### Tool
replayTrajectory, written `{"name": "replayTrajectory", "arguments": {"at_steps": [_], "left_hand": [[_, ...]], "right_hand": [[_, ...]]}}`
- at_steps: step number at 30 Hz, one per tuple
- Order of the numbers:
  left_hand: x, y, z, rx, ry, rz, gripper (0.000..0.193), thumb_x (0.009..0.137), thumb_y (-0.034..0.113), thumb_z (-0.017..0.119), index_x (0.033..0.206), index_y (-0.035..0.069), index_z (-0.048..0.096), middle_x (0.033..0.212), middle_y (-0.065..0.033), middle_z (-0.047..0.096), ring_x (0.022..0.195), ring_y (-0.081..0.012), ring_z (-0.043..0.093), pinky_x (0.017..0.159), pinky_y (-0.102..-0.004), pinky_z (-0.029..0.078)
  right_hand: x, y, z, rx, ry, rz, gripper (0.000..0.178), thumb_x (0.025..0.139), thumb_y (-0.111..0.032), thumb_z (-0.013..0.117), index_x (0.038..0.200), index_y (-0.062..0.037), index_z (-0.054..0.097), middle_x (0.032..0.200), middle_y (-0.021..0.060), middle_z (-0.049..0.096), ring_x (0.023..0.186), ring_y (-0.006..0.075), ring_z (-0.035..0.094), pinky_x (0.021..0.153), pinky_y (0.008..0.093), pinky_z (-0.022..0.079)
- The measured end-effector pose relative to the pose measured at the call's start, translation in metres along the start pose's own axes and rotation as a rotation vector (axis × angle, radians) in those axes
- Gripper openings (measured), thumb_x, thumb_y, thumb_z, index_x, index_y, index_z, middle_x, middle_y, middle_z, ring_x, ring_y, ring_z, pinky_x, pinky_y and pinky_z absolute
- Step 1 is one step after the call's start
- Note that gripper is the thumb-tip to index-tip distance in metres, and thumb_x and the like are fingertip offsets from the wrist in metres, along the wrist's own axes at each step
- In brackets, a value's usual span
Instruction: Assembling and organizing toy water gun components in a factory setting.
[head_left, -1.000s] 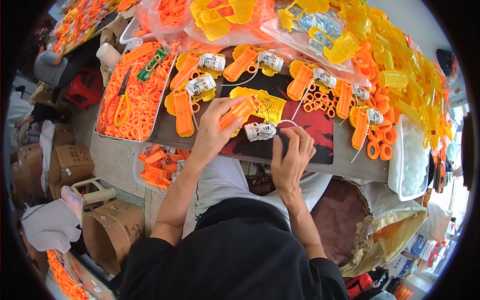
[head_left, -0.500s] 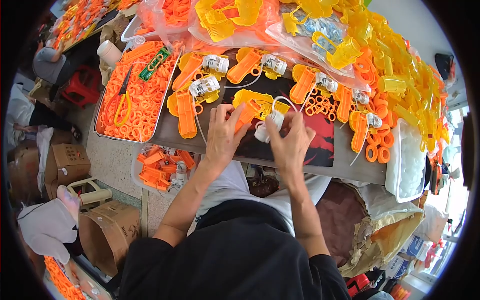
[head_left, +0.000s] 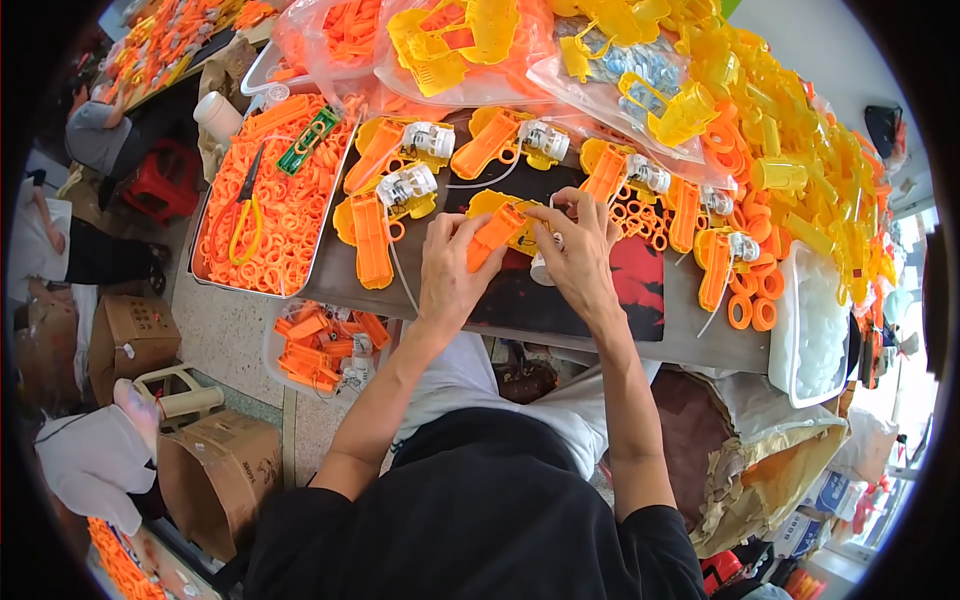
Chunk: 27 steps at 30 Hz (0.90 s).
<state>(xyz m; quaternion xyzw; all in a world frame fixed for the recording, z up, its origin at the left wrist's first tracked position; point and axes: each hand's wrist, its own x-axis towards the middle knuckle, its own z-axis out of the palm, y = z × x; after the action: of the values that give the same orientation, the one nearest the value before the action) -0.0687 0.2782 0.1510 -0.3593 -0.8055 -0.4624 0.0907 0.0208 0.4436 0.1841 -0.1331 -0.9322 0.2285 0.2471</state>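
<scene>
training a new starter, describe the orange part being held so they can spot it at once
Find the table, then the black-and-red mat at its middle. Over the mat, the left hand holds the orange part, which partly hides a yellow shell. Its nearby lookalikes lie on the table; this one sits in the left fingers.

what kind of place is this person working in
Probably a small workshop where plastic goods are put together by hand: a metal tray is heaped with small orange parts, yellow shells are piled high, and several similar part-built units lie on the table.
</scene>
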Motion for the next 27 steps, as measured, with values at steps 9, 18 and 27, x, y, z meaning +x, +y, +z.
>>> {"name": "replayTrajectory", "arguments": {"at_steps": [9, 18, 27], "left_hand": [[0.002, 0.002, 0.003, -0.049, -0.002, -0.010, 0.044, 0.080, 0.009, 0.082, 0.121, 0.003, 0.067, 0.106, -0.0119, 0.054, 0.102, -0.0302, 0.057, 0.090, -0.0409, 0.049], [-0.001, 0.003, 0.004, -0.040, 0.010, -0.001, 0.046, 0.078, 0.009, 0.083, 0.121, 0.003, 0.067, 0.105, -0.0117, 0.054, 0.101, -0.0299, 0.057, 0.089, -0.0408, 0.049], [0.008, -0.004, -0.018, -0.372, -0.115, -0.150, 0.039, 0.089, 0.020, 0.076, 0.121, -0.001, 0.068, 0.104, -0.0100, 0.056, 0.098, -0.0222, 0.061, 0.090, -0.0331, 0.049]], "right_hand": [[0.009, 0.012, 0.010, 0.171, -0.101, 0.097, 0.021, 0.090, -0.020, 0.068, 0.108, -0.0139, 0.077, 0.122, 0.0077, 0.055, 0.117, 0.0279, 0.047, 0.101, 0.0472, 0.031], [0.017, 0.004, 0.011, 0.108, -0.173, 0.079, 0.026, 0.097, -0.023, 0.062, 0.119, -0.0135, 0.074, 0.142, 0.0081, 0.050, 0.131, 0.0291, 0.043, 0.114, 0.0471, 0.024], [-0.014, 0.007, -0.004, 0.022, -0.041, -0.034, 0.033, 0.103, -0.027, 0.055, 0.131, -0.0166, 0.070, 0.154, 0.0109, 0.043, 0.142, 0.0302, 0.035, 0.119, 0.0493, 0.016]]}}
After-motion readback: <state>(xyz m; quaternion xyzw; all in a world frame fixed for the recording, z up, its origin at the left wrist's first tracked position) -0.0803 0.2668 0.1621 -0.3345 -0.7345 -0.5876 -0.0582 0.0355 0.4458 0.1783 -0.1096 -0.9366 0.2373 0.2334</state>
